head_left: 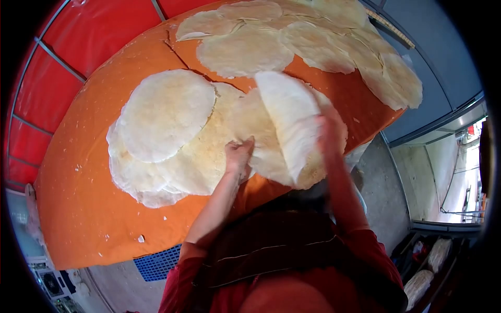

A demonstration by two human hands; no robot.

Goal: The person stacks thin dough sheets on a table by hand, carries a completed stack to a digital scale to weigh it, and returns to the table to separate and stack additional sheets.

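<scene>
My left hand (239, 155) is closed in a pinch on the near left edge of a thin round flatbread (257, 128). The right side of that bread is lifted and folded over, showing a pale flap (288, 117). My right hand (330, 133), smeared by motion, is at the flap's right side; its fingers cannot be made out. More bread lies beneath, its edge showing at the right. To the left, a pile of round flatbreads (167, 115) overlaps on the orange cloth (94, 208).
Many more flatbreads (245, 52) overlap along the table's far side. Crumbs dot the cloth at left. A blue plastic crate (156, 263) stands below the near edge. Red sheeting (62, 62) on a metal frame borders the left; wrapped bundles (419, 288) lie at lower right.
</scene>
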